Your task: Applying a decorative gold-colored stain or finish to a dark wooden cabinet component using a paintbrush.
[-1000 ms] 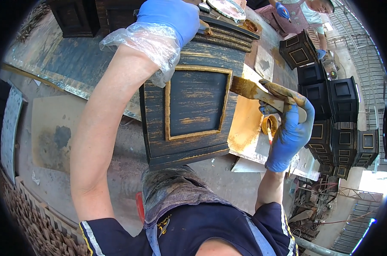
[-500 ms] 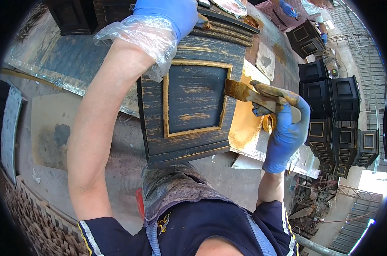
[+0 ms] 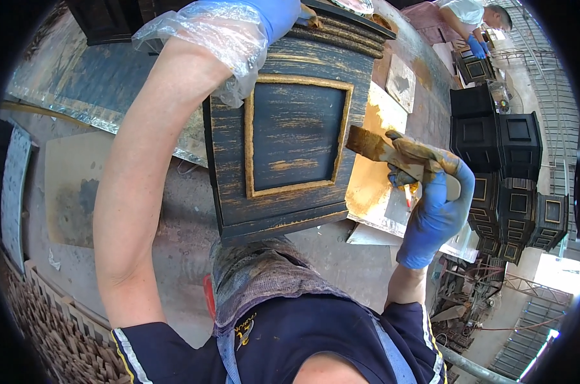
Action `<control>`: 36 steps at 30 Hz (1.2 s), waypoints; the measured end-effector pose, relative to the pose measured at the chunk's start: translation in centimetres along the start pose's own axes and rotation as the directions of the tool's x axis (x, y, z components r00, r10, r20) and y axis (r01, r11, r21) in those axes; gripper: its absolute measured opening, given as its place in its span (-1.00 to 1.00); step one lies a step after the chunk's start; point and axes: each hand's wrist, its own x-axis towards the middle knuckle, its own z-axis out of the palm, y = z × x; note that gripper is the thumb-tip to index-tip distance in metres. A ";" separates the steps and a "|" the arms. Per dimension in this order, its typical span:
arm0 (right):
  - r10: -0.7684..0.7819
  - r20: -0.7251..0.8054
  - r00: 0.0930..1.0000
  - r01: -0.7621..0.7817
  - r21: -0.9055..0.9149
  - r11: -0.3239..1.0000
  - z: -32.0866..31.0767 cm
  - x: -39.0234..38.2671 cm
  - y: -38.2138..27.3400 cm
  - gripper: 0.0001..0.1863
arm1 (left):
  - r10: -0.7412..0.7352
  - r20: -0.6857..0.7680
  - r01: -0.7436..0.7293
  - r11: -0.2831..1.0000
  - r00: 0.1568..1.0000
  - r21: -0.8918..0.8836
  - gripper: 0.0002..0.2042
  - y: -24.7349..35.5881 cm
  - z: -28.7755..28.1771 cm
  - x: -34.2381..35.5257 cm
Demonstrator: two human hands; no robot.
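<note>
A black wooden cabinet [image 3: 296, 137], streaked with gold and with a gold-edged recessed panel, stands tilted before me. At its upper moulding is my left hand [image 3: 274, 18], in a blue glove with a clear plastic cuff. Its stained fingertips curl over the cabinet's edge; the rest of the fingers are partly hidden. My right hand [image 3: 436, 198], in a blue glove smeared brown, is closed round a flat paintbrush [image 3: 369, 143]. The gold-brown bristles point left, just off the cabinet's right side.
Under the brush lies a gold-stained board [image 3: 367, 185] on the worktable. Black cabinets [image 3: 517, 147] are stacked at the right. Another person [image 3: 459, 19], wearing blue gloves, works at the far right beside a small black cabinet [image 3: 474, 67]. A beige sheet [image 3: 75, 192] lies on the floor at left.
The brush and my right hand have moved right, off the panel's gold edging. The cabinet has shifted slightly upward in view. The other person has leaned and brought their hands together.
</note>
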 end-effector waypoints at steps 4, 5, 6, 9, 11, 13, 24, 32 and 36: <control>-0.073 0.050 0.996 0.087 -0.404 0.911 -0.9 -1.1 2.2 -0.87 | -0.007 0.038 0.008 1.000 0.999 -0.014 -0.81 0.5 -1.4 -0.4; -0.071 0.048 0.996 0.084 -0.406 0.910 -0.8 -1.2 1.9 -0.87 | -0.004 0.040 0.004 1.000 0.999 -0.016 -0.81 0.7 -1.6 -0.4; -0.041 -0.019 0.999 0.032 -0.348 0.937 -0.8 -1.3 1.5 -0.86 | 0.001 0.040 -0.001 1.000 0.999 -0.016 -0.81 0.9 -1.8 -0.5; -0.085 -0.037 0.996 0.060 -0.438 0.897 -1.2 -1.8 1.4 -0.83 | -0.008 -0.005 0.008 0.999 1.000 0.035 -0.81 0.4 -1.2 -0.8; -0.061 -0.014 0.998 0.060 -0.067 0.996 -0.3 -2.1 0.3 -0.82 | 0.008 -0.055 -0.004 0.998 0.998 0.069 -0.81 0.5 -1.0 -0.6; -0.099 0.025 0.995 0.102 -0.165 0.981 -0.5 -2.5 0.8 -0.84 | -0.006 0.058 0.004 0.999 0.998 0.038 -0.81 0.6 -1.5 -0.3; -0.196 0.113 0.974 0.226 -0.409 0.884 -1.2 -4.1 1.8 -0.80 | 0.009 0.086 -0.014 0.999 0.996 0.051 -0.81 0.4 -1.3 -0.2; -0.190 0.161 0.968 0.232 -0.307 0.923 -1.5 -5.0 1.2 -0.84 | 0.005 0.082 -0.010 0.998 0.997 0.061 -0.82 0.7 -1.7 -0.6; -0.155 0.142 0.978 0.190 -0.282 0.940 -2.2 -5.9 1.7 -0.84 | 0.010 0.064 -0.015 0.997 0.998 0.075 -0.82 0.7 -1.4 -0.7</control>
